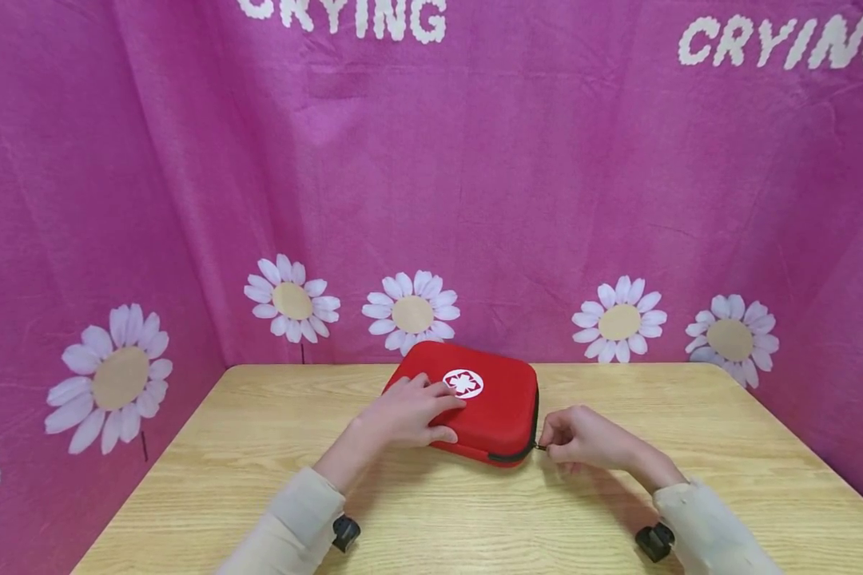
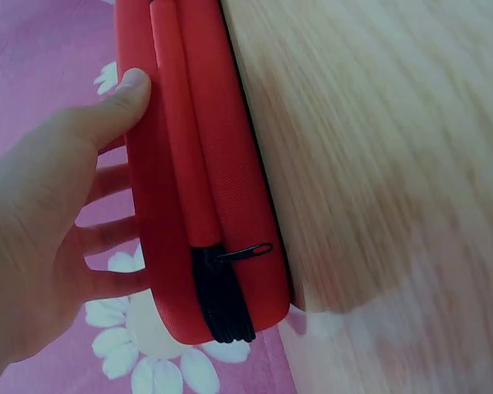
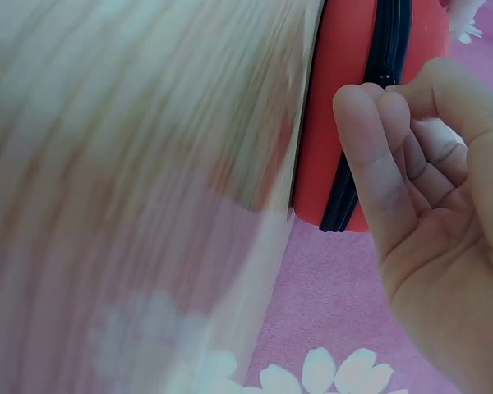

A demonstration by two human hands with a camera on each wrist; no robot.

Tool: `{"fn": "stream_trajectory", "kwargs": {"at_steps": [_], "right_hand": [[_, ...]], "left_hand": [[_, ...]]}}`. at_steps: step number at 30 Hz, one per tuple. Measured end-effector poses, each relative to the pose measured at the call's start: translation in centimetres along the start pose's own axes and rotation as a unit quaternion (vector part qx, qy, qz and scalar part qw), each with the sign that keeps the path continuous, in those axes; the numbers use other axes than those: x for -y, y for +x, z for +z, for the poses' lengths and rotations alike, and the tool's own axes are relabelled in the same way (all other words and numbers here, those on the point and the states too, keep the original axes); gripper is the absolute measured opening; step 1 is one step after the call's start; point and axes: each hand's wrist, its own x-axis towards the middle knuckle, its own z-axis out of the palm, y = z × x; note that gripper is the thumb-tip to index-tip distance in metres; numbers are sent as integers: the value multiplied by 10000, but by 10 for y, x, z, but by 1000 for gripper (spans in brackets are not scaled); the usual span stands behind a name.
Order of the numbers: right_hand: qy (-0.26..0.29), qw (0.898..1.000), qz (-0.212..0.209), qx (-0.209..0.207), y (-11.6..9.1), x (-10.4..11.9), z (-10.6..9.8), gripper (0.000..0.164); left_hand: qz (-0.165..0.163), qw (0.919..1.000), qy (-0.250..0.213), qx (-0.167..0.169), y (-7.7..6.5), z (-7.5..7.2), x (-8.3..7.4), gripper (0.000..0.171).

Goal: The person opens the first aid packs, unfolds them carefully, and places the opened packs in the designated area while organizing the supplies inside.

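A red zippered first-aid case (image 1: 499,399) with a white round emblem lies on the table, turned at a slant. My left hand (image 1: 419,409) rests on its lid, fingers spread over the top and the thumb (image 2: 131,94) at the front edge. At the case's front right corner, my right hand (image 1: 593,438) pinches a small zipper pull (image 1: 540,447) between thumb and fingertips. The right wrist view shows the black zipper (image 3: 389,41) running down the side, with the fingertips hiding the pull. Another zipper pull (image 2: 246,253) hangs loose beside black gusset fabric (image 2: 222,300) in the left wrist view.
The light wooden table (image 1: 259,447) ends at a purple cloth backdrop (image 1: 511,200) with white daisies, which also hangs along both sides. Black wrist devices sit under the left cuff (image 1: 345,533) and the right cuff (image 1: 654,541).
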Motion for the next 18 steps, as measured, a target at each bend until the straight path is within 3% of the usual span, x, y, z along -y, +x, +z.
{"fn": "stream_trajectory", "kwargs": {"at_steps": [10,18], "right_hand": [[191,9995,-27,267,-2,5,4,5],[-23,9997,53,242,-1,17,12,6]], "left_hand": [[-396,9978,512,-164,4,1,-18,55],[-780,9947,654,-127,11,-1,-33,52]]}}
